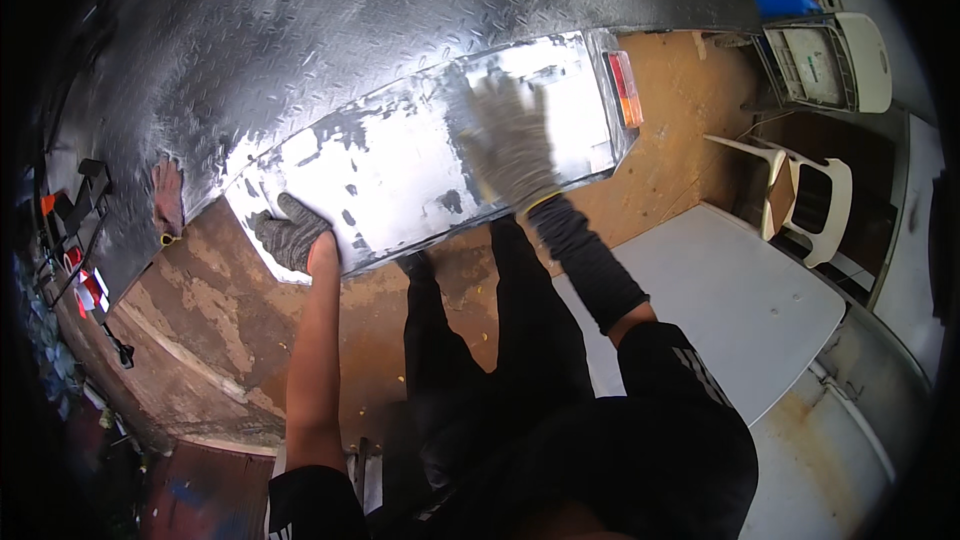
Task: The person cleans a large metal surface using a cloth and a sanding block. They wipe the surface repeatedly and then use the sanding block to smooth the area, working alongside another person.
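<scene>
A long metal panel (390, 175), patchy white and bare grey, runs slantwise along the edge of a dark tread-plate surface (330, 30). My left hand (290, 232), in a grey knit glove, rests on the panel's left end with its thumb apart from the fingers. On the right half of the panel lies my right hand (510, 140), also gloved, flat with fingers stretched out and smeared by motion. Whether anything lies beneath that palm is hidden. A red and orange tail light (624, 88) sits at the panel's right end.
A spare work glove (168, 198) lies on the tread plate at left, near black and red items (85, 280). To my right stand a grey table (715, 290), a cream plastic chair (825, 205) and a pale bin-like container (825, 60). The floor (220, 290) is worn brown.
</scene>
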Action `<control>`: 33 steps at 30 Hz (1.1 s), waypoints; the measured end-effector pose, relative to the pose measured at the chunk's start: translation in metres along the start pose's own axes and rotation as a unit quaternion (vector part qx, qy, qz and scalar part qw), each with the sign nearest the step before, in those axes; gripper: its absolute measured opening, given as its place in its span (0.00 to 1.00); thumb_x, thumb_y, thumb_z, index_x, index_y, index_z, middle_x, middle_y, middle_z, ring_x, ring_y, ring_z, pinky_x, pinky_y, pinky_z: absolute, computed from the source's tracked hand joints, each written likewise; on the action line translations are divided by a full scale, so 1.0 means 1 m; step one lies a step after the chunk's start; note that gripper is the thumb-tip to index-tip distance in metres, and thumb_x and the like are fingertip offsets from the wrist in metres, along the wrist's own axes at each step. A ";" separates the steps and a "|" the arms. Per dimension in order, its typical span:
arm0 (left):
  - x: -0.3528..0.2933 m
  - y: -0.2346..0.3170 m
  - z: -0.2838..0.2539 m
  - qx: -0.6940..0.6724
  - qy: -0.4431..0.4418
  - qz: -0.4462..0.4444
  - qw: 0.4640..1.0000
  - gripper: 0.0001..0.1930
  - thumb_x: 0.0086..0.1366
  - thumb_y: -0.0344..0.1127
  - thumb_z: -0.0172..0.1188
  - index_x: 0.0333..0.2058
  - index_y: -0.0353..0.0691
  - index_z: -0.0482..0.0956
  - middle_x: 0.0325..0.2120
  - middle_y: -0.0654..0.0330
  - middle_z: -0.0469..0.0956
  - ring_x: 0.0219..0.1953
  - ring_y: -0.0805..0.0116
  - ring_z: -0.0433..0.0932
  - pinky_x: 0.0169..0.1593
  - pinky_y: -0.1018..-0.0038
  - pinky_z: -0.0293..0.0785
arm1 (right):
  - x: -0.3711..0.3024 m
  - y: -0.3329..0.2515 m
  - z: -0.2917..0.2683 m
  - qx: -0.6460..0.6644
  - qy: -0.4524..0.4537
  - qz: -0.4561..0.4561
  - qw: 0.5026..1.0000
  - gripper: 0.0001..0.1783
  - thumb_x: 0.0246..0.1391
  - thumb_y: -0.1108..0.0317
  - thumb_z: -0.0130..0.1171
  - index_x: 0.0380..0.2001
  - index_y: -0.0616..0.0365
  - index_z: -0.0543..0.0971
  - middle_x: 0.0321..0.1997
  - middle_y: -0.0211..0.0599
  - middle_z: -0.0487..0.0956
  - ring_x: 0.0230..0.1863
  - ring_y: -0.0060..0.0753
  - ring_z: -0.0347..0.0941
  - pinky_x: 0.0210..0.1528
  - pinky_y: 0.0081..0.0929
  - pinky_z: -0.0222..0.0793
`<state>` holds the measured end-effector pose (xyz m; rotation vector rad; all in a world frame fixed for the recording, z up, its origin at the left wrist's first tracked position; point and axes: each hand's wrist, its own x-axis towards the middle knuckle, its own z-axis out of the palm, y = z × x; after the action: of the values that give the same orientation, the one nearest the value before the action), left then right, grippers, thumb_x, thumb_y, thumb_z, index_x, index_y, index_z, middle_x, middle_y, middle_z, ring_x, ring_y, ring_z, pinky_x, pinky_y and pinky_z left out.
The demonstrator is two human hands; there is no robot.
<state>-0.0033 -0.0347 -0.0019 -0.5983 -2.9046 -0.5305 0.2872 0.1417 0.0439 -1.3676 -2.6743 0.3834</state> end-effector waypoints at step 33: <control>-0.001 -0.007 0.013 0.044 0.010 0.062 0.997 0.35 0.75 0.57 0.50 0.57 0.21 0.71 0.54 0.34 0.75 0.56 0.37 0.74 0.62 0.55 0.70 | 0.037 0.073 -0.024 0.008 0.080 0.032 0.996 0.28 0.64 0.45 0.54 0.61 0.46 0.80 0.43 0.42 0.78 0.43 0.46 0.73 0.49 0.49 0.67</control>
<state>-0.0061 -0.0365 -0.0163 -0.7502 -2.8307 -0.3884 0.3274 0.2171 0.0469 -1.4173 -2.4990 0.2857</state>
